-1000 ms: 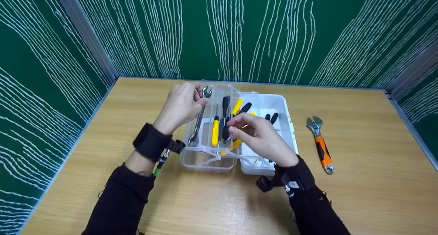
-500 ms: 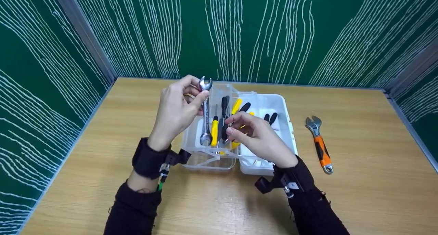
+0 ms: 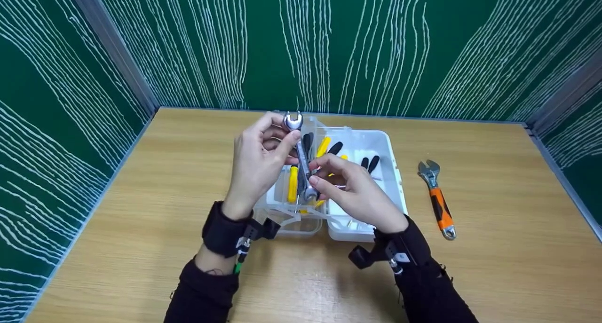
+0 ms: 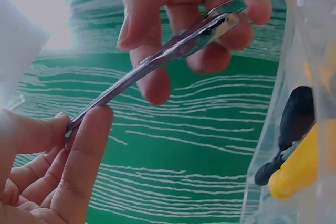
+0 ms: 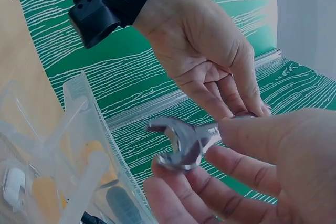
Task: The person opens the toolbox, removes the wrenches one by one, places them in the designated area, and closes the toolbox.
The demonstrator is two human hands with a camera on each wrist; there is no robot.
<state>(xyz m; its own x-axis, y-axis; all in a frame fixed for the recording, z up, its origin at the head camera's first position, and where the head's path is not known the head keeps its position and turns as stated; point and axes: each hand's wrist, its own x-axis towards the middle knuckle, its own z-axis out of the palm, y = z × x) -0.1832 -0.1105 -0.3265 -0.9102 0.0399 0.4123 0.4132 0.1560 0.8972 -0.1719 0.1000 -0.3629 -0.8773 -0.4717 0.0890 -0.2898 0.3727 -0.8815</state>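
Note:
A silver double open-end wrench slants above the toolbox, one end up by my left hand, the other down by my right. Between thumb and fingers, my left hand pinches it just below the upper end, as the left wrist view shows too. My right hand is around the lower end, fingers relaxed and spread. In the left wrist view its thumb stands apart from the wrench, and the fingers lie behind it. The wrench's near end shows large in the right wrist view, with the right thumb overlapping the shaft.
Under the hands an opened toolbox has a clear tray side and a white bin. Yellow-handled screwdrivers and black-handled tools lie inside. An orange-handled adjustable wrench lies on the table to the right. Green panels enclose the table.
My left hand has lifted the wrench from over the left tray and carried it right, bringing its lower end to my right hand. My right hand has hardly moved.

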